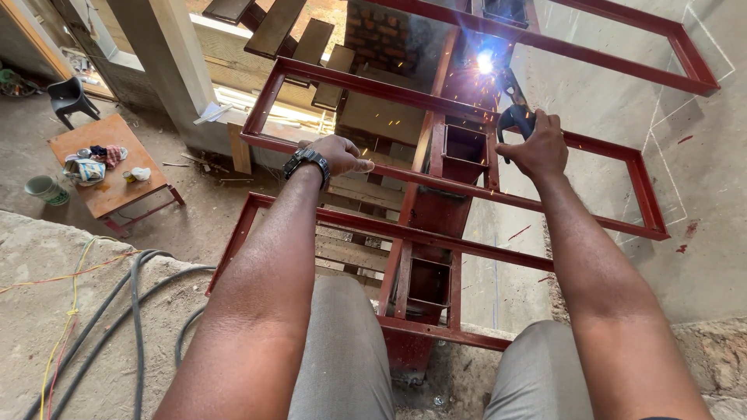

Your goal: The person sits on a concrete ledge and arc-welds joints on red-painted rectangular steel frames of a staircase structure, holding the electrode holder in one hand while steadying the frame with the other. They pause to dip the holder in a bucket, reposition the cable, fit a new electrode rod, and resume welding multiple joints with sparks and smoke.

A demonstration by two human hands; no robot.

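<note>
Head view, single frame, looking steeply down from a raised concrete ledge [47,257]. Item: red-painted steel stair frame [436,233], built of square tube rails and a central spine with open box brackets, matte primer finish, hard straight edges. Right hand [538,146]: wrapped tight around the black handle of a welding electrode holder [515,117], rod pointing up-frame to the joint. Arc [485,61]: white-blue glare at the top of the spine, with orange sparks scattering down over the rails; the exact seam is washed out by the light. Left hand [336,154]: black wristwatch at the wrist, fingers loosely curled and resting on a cross rail, holding nothing. Step in hand, as judged: a weld bead being run at an upper joint of the frame, with the free hand bracing the body. The next move would call for a steady rod angle and an even feed along the seam. Also present: grey trousered knees at the bottom edge; black rubber cables [136,311] with thin yellow and red wires on the rough ledge; below, a low wooden table [117,194] carrying rags, a pale bucket [45,189], a dark plastic chair [70,97], and dusty concrete floor.
</note>
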